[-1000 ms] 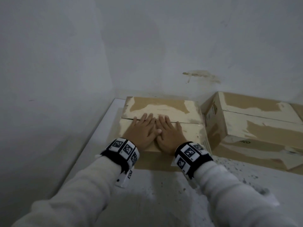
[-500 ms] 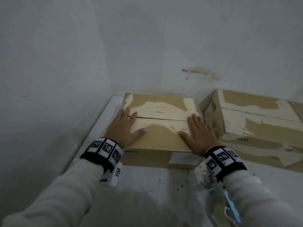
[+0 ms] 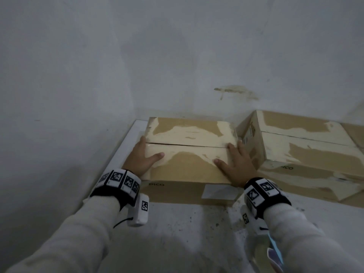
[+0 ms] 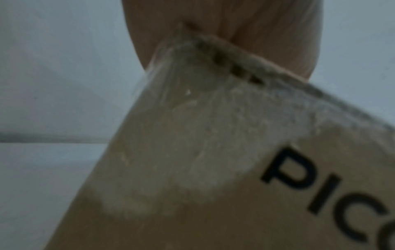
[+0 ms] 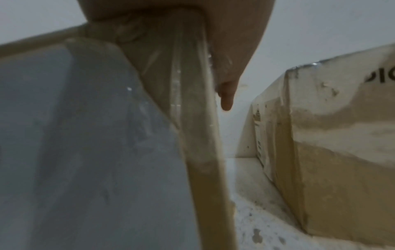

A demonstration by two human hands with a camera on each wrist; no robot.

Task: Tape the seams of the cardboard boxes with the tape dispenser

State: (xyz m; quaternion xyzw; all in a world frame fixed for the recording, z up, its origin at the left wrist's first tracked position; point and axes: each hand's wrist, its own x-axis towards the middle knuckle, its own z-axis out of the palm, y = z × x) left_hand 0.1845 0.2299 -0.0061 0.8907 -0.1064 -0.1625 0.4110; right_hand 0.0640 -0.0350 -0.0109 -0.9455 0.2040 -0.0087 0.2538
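A cardboard box marked PICO sits in the corner, its top seam running left to right. My left hand rests on its left end, thumb spread across the top and fingers along the left edge. At the right end my right hand lies flat, fingers pointing away from me. The left wrist view shows my palm over a box corner covered in glossy clear tape. In the right wrist view a finger hangs straight down beside the box's right edge. A second box stands to the right.
White walls close in behind and on the left. The second box leaves a narrow gap beside my right hand. The speckled white table spreads out in front. A pale object with a blue part shows by my right sleeve; what it is I cannot tell.
My hands lay side by side at the middle of the box top. They have slid apart, the left to the left end and the right to the right end.
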